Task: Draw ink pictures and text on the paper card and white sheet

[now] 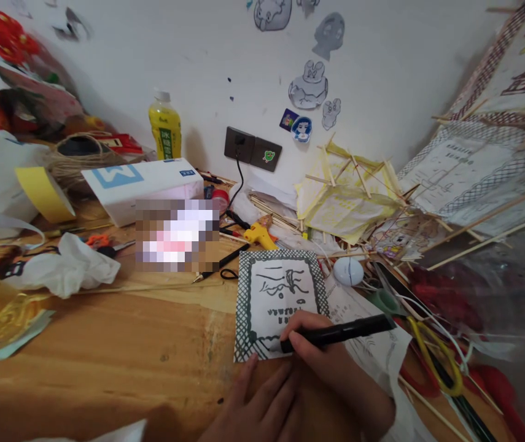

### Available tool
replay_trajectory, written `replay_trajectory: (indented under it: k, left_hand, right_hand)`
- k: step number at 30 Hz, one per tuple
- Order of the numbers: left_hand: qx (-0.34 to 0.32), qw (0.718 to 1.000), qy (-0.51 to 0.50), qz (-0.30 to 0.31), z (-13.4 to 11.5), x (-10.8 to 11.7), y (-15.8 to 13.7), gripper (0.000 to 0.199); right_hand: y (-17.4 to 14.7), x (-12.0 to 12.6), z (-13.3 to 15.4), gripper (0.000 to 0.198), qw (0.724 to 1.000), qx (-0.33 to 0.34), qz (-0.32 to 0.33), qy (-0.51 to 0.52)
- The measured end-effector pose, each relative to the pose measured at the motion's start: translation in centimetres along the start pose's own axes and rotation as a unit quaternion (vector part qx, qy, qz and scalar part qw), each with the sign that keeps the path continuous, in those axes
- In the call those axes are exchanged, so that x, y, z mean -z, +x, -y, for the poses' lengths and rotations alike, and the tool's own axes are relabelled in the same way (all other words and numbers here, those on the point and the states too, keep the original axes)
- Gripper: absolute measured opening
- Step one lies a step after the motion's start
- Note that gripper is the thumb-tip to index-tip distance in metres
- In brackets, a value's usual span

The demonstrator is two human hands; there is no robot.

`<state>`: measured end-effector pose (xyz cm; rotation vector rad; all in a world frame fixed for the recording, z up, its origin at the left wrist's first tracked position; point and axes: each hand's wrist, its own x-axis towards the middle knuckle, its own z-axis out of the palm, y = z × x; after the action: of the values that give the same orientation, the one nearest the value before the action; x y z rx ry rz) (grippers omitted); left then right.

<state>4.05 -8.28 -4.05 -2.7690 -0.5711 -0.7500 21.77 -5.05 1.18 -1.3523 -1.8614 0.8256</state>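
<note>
One yellow bottle (pixel 166 127) stands capped while right fingers (pixel 307 321) grip a marker (pixel 347 330) over paper (pixel 262 276), left fingers (pixel 242 383) spread.

Can read 冰糖雪 running down the dark green label (pixel 171 142) of the yellow bottle (pixel 165 120); can't make out the smaller marks above. On the white box (pixel 151 187), see a big blue-and-white sign (pixel 117 176) like an M or W, plus a small dark blue label, too tiny to read. On the patterned card (pixel 283 294), note dark lettering in short rows, illegible. Likewise for green rows on the paper panel (pixel 446 175), far right.
</note>
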Motion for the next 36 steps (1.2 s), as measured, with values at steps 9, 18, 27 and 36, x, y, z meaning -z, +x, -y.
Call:
replay_trajectory:
  k: [9, 18, 27, 36]
  left_hand:
    - [0.012, 0.999, 0.0, -0.032, -0.1, 0.2, 0.2, 0.026]
    - [-0.015, 1.0, 0.019, -0.008, 0.3, 0.6, 0.1, 0.024]
    - [-0.005, 1.0, 0.017, 0.008, 0.0, 0.3, -0.1, 0.022]
    - [-0.005, 1.0, 0.014, -0.02, 0.0, -0.3, -0.1, 0.022]
  right_hand:
    - [0.0, 0.1, 0.1, 0.017, 0.999, -0.024, -0.006, 0.04]
    - [-0.3, 0.0, -0.6, 0.017, 0.994, -0.036, -0.02, 0.1]
    - [-0.1, 0.0, -0.5, 0.016, 0.996, -0.048, -0.031, 0.071]
    - [0.0, -0.1, -0.5, 0.016, 1.0, 0.001, -0.009, 0.019]
